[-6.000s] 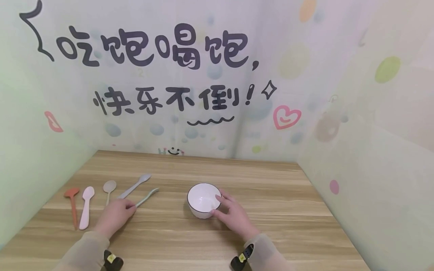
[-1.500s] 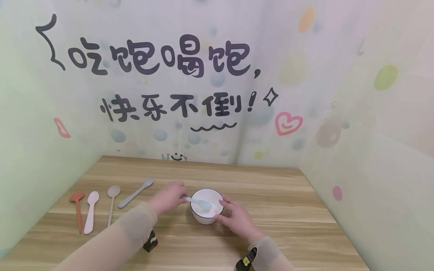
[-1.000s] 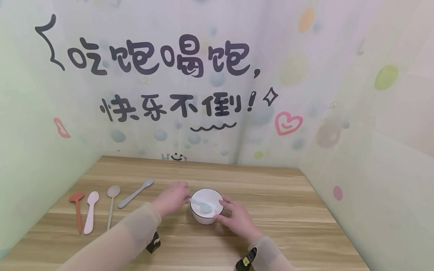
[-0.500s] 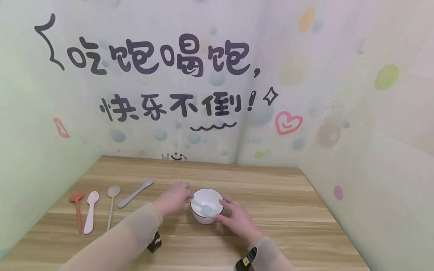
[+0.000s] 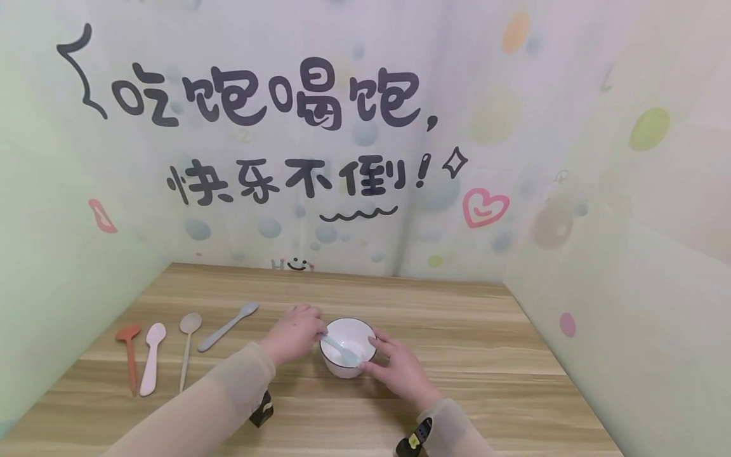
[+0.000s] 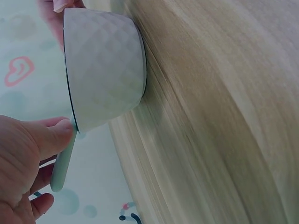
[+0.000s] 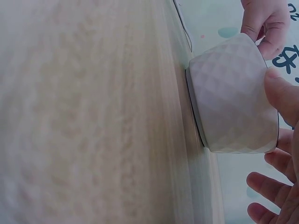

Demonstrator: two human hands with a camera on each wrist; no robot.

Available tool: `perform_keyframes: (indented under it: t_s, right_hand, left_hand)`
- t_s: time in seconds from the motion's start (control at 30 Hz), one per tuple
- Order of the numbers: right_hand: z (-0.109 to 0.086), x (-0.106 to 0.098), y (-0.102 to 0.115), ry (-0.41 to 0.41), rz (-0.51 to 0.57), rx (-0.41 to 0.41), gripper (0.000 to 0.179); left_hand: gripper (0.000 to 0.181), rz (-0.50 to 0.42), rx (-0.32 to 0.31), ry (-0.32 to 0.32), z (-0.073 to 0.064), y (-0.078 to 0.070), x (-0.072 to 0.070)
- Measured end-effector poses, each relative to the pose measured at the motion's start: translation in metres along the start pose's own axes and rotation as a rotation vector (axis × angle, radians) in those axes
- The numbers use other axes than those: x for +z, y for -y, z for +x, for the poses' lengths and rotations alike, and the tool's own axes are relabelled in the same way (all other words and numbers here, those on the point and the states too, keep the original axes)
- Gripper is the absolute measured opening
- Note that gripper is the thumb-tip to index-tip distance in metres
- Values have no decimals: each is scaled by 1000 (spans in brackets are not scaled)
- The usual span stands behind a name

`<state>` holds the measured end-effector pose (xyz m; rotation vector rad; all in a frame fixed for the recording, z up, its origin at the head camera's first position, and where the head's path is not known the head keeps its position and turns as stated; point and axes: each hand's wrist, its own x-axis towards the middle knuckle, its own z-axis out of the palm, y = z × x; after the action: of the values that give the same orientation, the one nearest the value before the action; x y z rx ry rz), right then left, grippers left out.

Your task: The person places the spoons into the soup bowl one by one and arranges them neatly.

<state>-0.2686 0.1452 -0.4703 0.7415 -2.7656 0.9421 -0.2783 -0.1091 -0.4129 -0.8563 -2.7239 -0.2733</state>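
Pinching the mint-green spoon [image 5: 340, 348] in the head view, your left hand [image 5: 294, 333] sits left of the white bowl [image 5: 340, 372], the scoop [image 5: 351, 359] inside; your right hand [image 5: 400, 368] holds the bowl's right side. Left wrist: the handle [image 6: 61, 170] juts outside the bowl. Right wrist: the bowl stands upright; holding it firm should prevent tipping.

Since 6 s back: left hand [image 5: 294, 333] has carried pale-green spoon [image 5: 341, 350] from beside grey spoon [image 5: 228, 327] to white bowl [image 5: 341, 370]. Past 1.5 s: spoon's head shifted toward bowl's near side.
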Motion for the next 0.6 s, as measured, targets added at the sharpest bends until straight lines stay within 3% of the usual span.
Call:
perform_keyframes:
  t_s: [0.27,0.6]
  right_hand:
    - [-1,0,1,-13,10,-13,64]
    - [1,-1,2,-5,17,-9,64]
  left_hand:
    - [7,38,-29,-37,5,-1,4]
    - [5,40,-54,9,8,0,12]
